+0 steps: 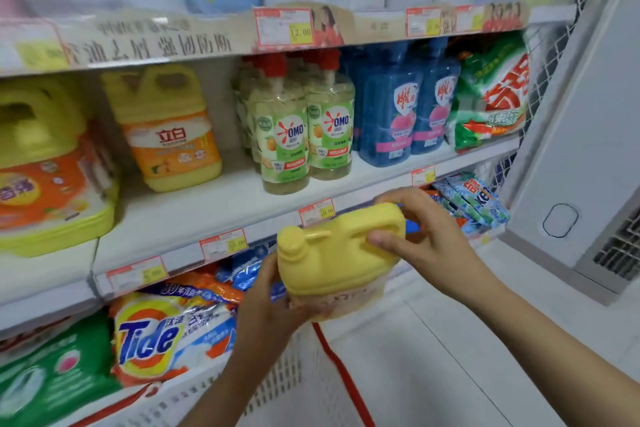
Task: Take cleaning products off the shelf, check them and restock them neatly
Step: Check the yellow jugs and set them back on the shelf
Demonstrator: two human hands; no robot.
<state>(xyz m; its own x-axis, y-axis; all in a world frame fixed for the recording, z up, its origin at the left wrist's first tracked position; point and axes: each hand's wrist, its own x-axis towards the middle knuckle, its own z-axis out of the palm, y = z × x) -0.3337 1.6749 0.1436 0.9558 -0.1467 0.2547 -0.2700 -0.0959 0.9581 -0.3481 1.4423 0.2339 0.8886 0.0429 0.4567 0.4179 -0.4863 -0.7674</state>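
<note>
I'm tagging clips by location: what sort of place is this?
Most likely a shop's cleaning-products aisle: white shelves edged with red price tags, rows of identical green-labelled pump bottles, and bagged washing powder below.

Left hand (266, 302) cups the yellow jug (337, 253) from below; right hand (426, 236) has its grip closed on the jug's handle.

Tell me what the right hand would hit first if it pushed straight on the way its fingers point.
The right hand points left across the yellow jug it already grips at the handle. Past the jug, its line likely meets the middle shelf's front edge with its price tags, though depth is unclear.
</note>
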